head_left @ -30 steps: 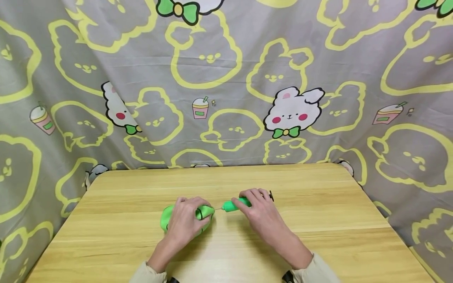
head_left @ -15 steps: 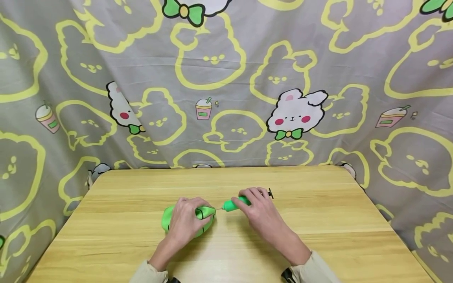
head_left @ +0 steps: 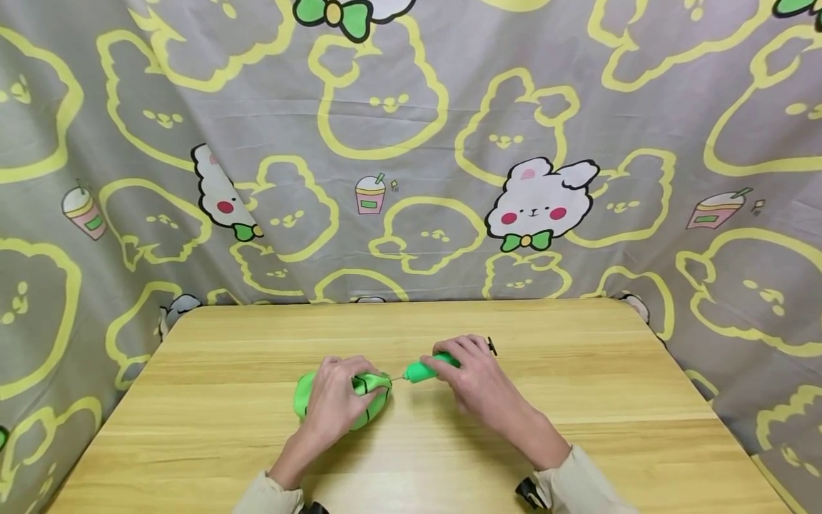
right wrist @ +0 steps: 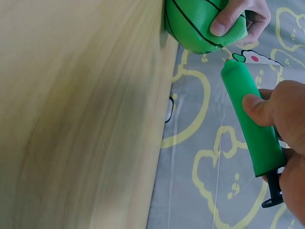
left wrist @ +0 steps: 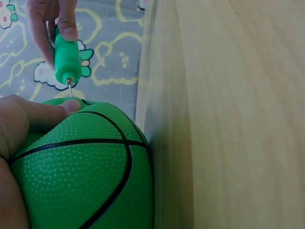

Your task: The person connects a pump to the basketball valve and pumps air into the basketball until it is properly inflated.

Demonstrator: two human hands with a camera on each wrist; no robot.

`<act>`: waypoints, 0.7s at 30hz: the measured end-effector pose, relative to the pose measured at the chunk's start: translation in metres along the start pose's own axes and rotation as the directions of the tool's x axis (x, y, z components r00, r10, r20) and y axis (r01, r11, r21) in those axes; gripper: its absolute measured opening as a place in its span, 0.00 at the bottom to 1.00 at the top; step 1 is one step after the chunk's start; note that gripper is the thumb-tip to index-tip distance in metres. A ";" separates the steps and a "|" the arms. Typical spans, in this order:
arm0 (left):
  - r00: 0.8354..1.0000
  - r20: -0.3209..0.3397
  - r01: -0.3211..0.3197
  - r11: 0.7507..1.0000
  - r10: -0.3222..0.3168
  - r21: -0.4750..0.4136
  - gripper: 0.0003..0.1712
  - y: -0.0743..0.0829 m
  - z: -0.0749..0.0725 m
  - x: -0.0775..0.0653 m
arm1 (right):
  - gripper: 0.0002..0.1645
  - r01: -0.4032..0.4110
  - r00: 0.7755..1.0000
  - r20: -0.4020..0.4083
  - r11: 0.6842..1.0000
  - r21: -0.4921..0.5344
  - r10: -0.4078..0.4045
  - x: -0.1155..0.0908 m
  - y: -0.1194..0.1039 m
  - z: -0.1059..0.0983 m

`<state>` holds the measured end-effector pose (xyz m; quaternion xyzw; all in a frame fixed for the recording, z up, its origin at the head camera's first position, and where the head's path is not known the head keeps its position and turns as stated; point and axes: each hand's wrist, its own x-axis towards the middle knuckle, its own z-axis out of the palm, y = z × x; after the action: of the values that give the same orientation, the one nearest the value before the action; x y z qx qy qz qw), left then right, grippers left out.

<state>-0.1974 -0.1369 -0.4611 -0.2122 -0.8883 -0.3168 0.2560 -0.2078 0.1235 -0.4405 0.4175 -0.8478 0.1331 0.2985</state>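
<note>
My left hand (head_left: 335, 400) grips a small green basketball (left wrist: 83, 167) with black lines, which sits low over the table. Its surface looks slack and dented near the thumb, and the hand covers much of it in the head view. To the right, my right hand (head_left: 478, 378) holds a green ball pump (right wrist: 250, 119), thumb and fingers wrapped about the barrel. A thin metal needle (left wrist: 71, 89) runs from the pump's tip to the ball beside the left thumb. The pump's black handle (right wrist: 273, 200) sticks out behind the right hand, with a short length of rod showing.
Both hands work over a light wooden table (head_left: 552, 428). Behind it and at both sides hangs a grey curtain (head_left: 437, 164) with yellow cartoon outlines. Black straps show at both cuffs, the right one (head_left: 529, 492) near the table's front.
My right hand has shifted slightly up and right along the pump, and the black handle now shows closer to it. The left hand and ball have stayed nearly still.
</note>
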 end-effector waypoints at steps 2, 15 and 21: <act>1.000 -0.007 0.001 1.000 -0.001 0.005 0.19 0.000 0.000 0.000 | 0.25 0.002 1.000 -0.012 1.000 0.012 -0.002 0.000 0.001 0.002; 0.999 -0.033 -0.011 1.000 0.011 -0.005 0.18 -0.003 -0.001 -0.001 | 0.28 0.070 0.997 -0.015 0.992 -0.104 -0.072 0.004 -0.004 0.008; 0.999 -0.044 -0.030 1.000 0.030 0.002 0.18 -0.003 -0.001 -0.002 | 0.25 0.095 0.995 0.012 0.987 -0.126 -0.094 0.004 -0.006 0.008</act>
<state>-0.1974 -0.1396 -0.4629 -0.2183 -0.8793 -0.3170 0.2805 -0.2086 0.1133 -0.4443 0.4381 -0.8346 0.0637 0.3277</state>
